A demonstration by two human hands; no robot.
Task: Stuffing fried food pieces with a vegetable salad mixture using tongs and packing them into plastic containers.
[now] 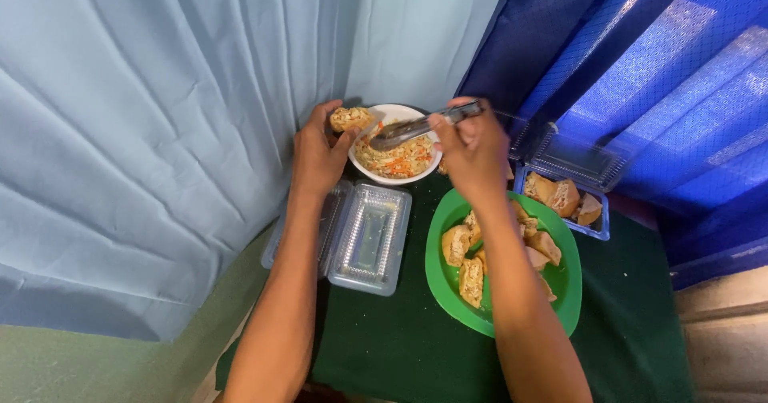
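My left hand (318, 155) holds a small stuffed, fried piece of food (350, 118) up beside a white bowl (362, 168) of shredded filling with orange bits. My right hand (474, 148) grips a metal spoon (416, 128) whose tip rests in the bowl's filling. Below my right forearm sits a green plate (440, 279) with several fried pieces. An open clear plastic clamshell box (370, 237) lies under my left wrist, with nothing in it.
A second clear box (596, 228) at the right holds several fried pieces, its lid (578, 159) tipped back. Everything stands on a dark green cloth (632, 339). A pale blue curtain (144, 131) hangs at the left, a deep blue one (656, 59) at the right.
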